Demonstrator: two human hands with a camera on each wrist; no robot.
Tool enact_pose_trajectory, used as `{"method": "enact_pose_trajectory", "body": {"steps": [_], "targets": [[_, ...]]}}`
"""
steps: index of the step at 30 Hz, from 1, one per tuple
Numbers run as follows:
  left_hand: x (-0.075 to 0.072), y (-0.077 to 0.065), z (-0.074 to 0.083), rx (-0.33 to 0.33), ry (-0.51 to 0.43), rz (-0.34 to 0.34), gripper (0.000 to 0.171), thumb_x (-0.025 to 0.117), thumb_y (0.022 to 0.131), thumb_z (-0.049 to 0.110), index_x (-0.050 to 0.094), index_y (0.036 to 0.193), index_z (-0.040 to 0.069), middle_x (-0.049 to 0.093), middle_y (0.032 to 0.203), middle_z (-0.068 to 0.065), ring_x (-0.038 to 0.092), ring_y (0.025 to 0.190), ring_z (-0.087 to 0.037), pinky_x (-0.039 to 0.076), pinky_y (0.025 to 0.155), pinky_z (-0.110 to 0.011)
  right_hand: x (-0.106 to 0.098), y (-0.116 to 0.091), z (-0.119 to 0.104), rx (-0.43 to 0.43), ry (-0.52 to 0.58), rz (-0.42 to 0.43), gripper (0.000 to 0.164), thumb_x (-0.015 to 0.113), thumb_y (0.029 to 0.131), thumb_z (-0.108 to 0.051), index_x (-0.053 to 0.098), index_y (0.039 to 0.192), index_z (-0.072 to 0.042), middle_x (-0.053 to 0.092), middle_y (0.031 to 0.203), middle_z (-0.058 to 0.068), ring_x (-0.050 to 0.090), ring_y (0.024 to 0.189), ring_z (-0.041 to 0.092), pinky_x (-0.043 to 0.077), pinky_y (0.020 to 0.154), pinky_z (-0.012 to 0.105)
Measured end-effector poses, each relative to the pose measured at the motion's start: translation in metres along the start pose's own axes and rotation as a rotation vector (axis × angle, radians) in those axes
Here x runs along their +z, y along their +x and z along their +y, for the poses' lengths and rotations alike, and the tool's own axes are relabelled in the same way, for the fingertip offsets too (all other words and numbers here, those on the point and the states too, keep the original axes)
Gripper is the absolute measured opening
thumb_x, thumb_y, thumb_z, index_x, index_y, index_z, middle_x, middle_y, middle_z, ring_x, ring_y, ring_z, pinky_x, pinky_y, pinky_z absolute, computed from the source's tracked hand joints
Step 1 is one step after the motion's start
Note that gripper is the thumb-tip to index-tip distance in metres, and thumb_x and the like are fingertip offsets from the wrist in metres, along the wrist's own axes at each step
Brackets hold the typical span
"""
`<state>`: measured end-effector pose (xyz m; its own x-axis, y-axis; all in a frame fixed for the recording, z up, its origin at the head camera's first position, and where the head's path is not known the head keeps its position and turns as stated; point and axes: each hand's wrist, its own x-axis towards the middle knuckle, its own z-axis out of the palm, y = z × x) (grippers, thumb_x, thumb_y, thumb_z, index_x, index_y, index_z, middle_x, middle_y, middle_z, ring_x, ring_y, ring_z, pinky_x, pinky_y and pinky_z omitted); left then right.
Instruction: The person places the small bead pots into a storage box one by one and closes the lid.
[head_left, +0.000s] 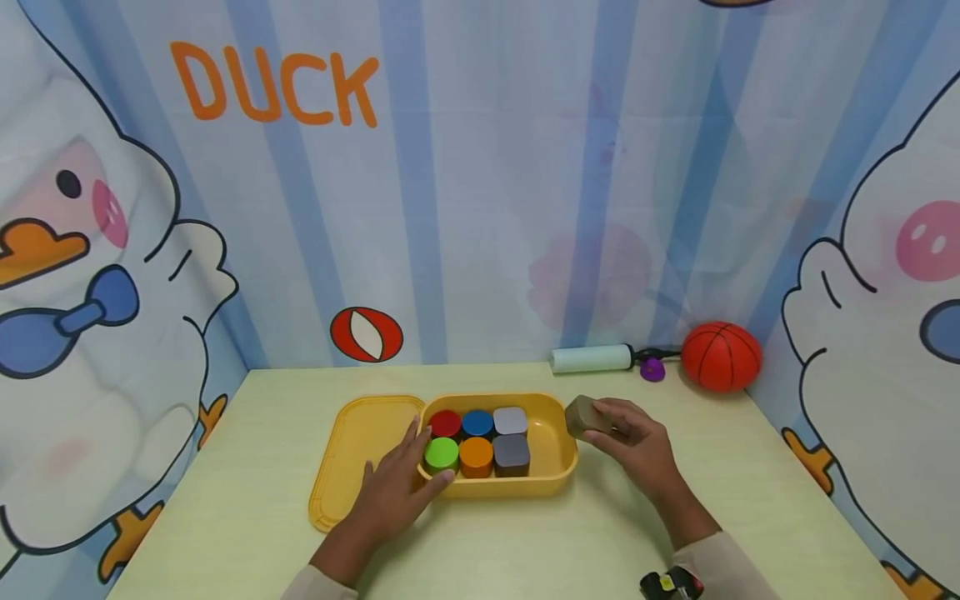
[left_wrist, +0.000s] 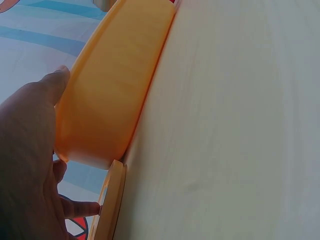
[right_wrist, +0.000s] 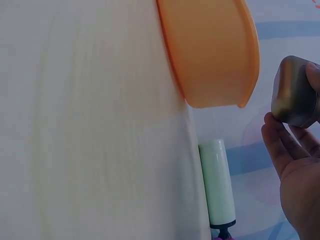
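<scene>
My right hand (head_left: 633, 437) pinches a brownish-grey block with rounded corners (head_left: 587, 417) between thumb and fingers, just over the right end of a yellow plastic box (head_left: 506, 489). The block's metallic-looking sides show in the right wrist view. Inside the box stand round red (head_left: 446, 425), blue (head_left: 477, 423), green (head_left: 442, 454) and orange (head_left: 476, 457) pieces. Two squarish ones, light grey (head_left: 510, 421) and dark grey (head_left: 512, 455), adjoin them. Spread around the box's left end, my left hand (head_left: 393, 483) touches its rim with thumb and forefinger; its other fingers lie over the yellow lid (head_left: 337, 458).
The lid lies on the pale table (head_left: 525, 550), left of the box. Toward the back right are a pale green hand pump (head_left: 592, 359), a small purple object (head_left: 652, 370) and a red basketball (head_left: 721, 357). Duck-printed cloth walls (head_left: 495, 183) surround the table.
</scene>
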<state>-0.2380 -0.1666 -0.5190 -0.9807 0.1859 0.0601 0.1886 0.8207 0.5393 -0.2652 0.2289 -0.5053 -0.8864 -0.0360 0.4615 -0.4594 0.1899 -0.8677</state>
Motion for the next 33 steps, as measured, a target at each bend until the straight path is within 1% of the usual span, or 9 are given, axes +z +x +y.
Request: {"method": "enact_pose_trajectory", "body": {"steps": [3,6,9,14,16,22,26,28,33], "targets": [[0.000,-0.001,0.000,0.004,0.001,0.003,0.091,0.052,0.103,0.076,0.029,0.175,0.025,0.014,0.185,0.003,0.035,0.166,-0.041,0.011,0.122,-0.091,0.005,0.000,-0.001,-0.008,-0.015,-0.017,0.046,0.086,0.091,0.002,0.074,0.136,0.001,0.066,0.138,0.022,0.070,0.116,-0.004,0.059,0.097,0.014],[-0.001,-0.002,0.000,0.008,0.000,0.001,0.091,0.052,0.103,0.075,0.029,0.175,0.025,0.014,0.185,0.002,0.035,0.165,-0.041,0.011,0.122,-0.091,0.010,0.000,-0.002,-0.047,-0.028,-0.028,0.046,0.085,0.090,0.006,0.074,0.135,0.003,0.067,0.137,0.026,0.069,0.116,-0.005,0.058,0.098,0.013],[-0.002,-0.002,0.001,0.018,-0.001,0.005,0.090,0.053,0.104,0.074,0.030,0.175,0.024,0.016,0.185,0.001,0.036,0.165,-0.042,0.012,0.121,-0.092,0.015,0.001,-0.003,-0.088,-0.085,-0.012,0.044,0.085,0.089,0.006,0.076,0.132,0.002,0.070,0.135,0.026,0.066,0.115,-0.008,0.056,0.096,0.015],[-0.003,-0.002,0.001,0.023,-0.003,0.007,0.089,0.052,0.104,0.074,0.029,0.175,0.024,0.015,0.185,0.002,0.036,0.165,-0.042,0.012,0.121,-0.092,0.022,0.004,-0.004,-0.084,-0.199,0.017,0.041,0.087,0.090,-0.003,0.080,0.131,-0.008,0.076,0.136,0.018,0.060,0.117,-0.009,0.046,0.086,0.033],[-0.002,-0.002,0.001,0.022,-0.004,0.004,0.089,0.052,0.104,0.074,0.029,0.175,0.025,0.015,0.185,0.002,0.036,0.165,-0.042,0.012,0.121,-0.091,0.024,0.005,-0.004,-0.075,-0.212,0.009,0.041,0.087,0.091,-0.005,0.080,0.131,-0.009,0.076,0.137,0.017,0.061,0.117,-0.006,0.045,0.085,0.036],[-0.002,-0.003,0.000,0.023,-0.009,-0.001,0.089,0.052,0.105,0.074,0.029,0.175,0.025,0.014,0.186,0.002,0.036,0.165,-0.042,0.012,0.121,-0.092,0.029,0.007,-0.005,-0.041,-0.215,-0.028,0.043,0.087,0.092,-0.008,0.078,0.134,-0.012,0.074,0.141,0.014,0.062,0.123,0.004,0.043,0.091,0.034],[-0.001,-0.003,-0.001,0.023,-0.007,0.001,0.089,0.052,0.104,0.074,0.029,0.175,0.025,0.014,0.186,0.002,0.036,0.165,-0.042,0.012,0.121,-0.092,0.032,0.008,-0.005,-0.035,-0.230,-0.055,0.045,0.088,0.092,-0.011,0.078,0.136,-0.014,0.073,0.142,0.012,0.064,0.128,0.016,0.044,0.095,0.038],[-0.001,-0.002,-0.001,0.025,-0.007,0.004,0.089,0.052,0.104,0.074,0.029,0.175,0.025,0.015,0.186,0.002,0.036,0.165,-0.042,0.012,0.121,-0.092,0.034,0.010,-0.004,-0.050,-0.234,-0.070,0.046,0.088,0.091,-0.010,0.078,0.136,-0.013,0.073,0.142,0.012,0.066,0.129,0.024,0.046,0.097,0.036],[0.000,-0.002,-0.001,0.026,-0.007,0.006,0.088,0.052,0.105,0.073,0.029,0.175,0.025,0.014,0.186,0.002,0.036,0.165,-0.043,0.012,0.121,-0.092,0.036,0.014,0.000,-0.133,-0.242,-0.102,0.046,0.089,0.090,-0.006,0.078,0.134,-0.009,0.075,0.138,0.015,0.068,0.131,0.036,0.050,0.108,0.018]]}}
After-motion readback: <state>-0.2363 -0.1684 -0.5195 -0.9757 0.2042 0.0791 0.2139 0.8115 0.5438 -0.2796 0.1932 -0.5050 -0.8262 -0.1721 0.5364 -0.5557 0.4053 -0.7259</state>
